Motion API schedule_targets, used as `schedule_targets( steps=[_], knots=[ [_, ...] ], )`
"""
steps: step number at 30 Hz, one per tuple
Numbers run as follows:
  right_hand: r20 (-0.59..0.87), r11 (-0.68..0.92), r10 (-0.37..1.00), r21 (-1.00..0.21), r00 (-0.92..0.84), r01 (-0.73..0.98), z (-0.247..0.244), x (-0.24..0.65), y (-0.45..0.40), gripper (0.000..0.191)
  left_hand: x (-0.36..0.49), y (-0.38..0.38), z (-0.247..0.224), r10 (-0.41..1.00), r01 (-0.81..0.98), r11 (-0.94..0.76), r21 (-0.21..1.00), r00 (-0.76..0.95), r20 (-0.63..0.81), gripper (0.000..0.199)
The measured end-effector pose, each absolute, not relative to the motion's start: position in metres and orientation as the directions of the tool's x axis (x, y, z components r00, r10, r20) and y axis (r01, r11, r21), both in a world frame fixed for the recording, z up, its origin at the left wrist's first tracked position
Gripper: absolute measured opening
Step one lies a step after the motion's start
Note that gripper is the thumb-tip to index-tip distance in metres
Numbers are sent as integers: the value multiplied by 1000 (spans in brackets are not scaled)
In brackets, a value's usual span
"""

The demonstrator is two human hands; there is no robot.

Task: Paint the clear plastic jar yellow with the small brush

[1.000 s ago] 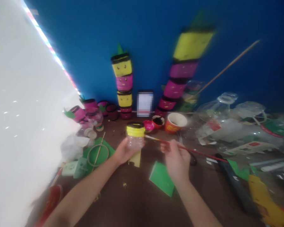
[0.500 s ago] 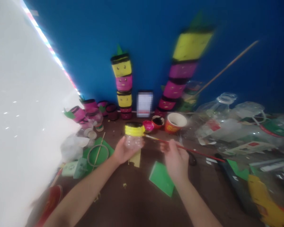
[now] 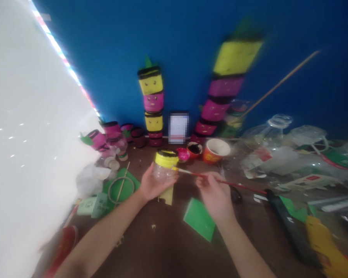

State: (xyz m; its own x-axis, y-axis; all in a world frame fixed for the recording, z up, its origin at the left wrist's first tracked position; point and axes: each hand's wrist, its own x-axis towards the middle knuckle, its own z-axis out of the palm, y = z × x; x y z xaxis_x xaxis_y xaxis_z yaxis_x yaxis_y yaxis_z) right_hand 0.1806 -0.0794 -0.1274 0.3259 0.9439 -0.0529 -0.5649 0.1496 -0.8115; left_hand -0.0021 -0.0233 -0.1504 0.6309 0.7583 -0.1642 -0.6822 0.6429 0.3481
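Jar [image 3: 166, 159] sits in left hand [image 3: 153, 187], fingers clamped around its clear wall. Right hand [image 3: 219, 199] pinches brush [image 3: 188, 172], tip at the yellow band; a small slip may smear paint downward. Beyond right fingers, cup [image 3: 216, 151] has lettering too blurred to read.

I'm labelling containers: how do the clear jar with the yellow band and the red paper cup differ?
The clear, yellow-banded plastic jar is see-through below its band; the red paper cup looks opaque. The jar is in the left hand; the cup stands on the brown table. Both are roughly upright.
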Motion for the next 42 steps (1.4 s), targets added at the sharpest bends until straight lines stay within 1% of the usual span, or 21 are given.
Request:
schedule_targets(
  steps=[7,13,23,27,30,36,39,42],
  knots=[
    [-28,156,951,-817,308,-555,-131,177,-79,18,-2,-23,-152,747,-673,658,338,640,-179,53],
    [-24,186,933,-824,360,-535,-135,183,-75,20,-2,-22,-146,766,-697,641,322,610,-204,48],
    [4,176,947,-844,322,-507,-126,173,-82,22,-2,-24,-150,757,-686,649,328,625,-191,52],
    [1,202,928,-840,372,-504,-130,178,-78,22,-1,-24,-148,763,-696,643,320,620,-184,50],
    [-5,220,916,-829,400,-514,-133,184,-76,21,-2,-23,-145,770,-703,636,318,604,-205,50],
    [-7,183,942,-826,336,-533,-129,179,-79,20,-3,-22,-148,735,-662,676,322,639,-228,55],
    [-16,173,942,-831,334,-528,-130,177,-78,21,-4,-22,-150,711,-640,700,316,664,-230,56],
    [-25,171,938,-834,345,-524,-132,182,-75,22,-5,-22,-148,722,-656,690,305,652,-231,54]
  ],
)
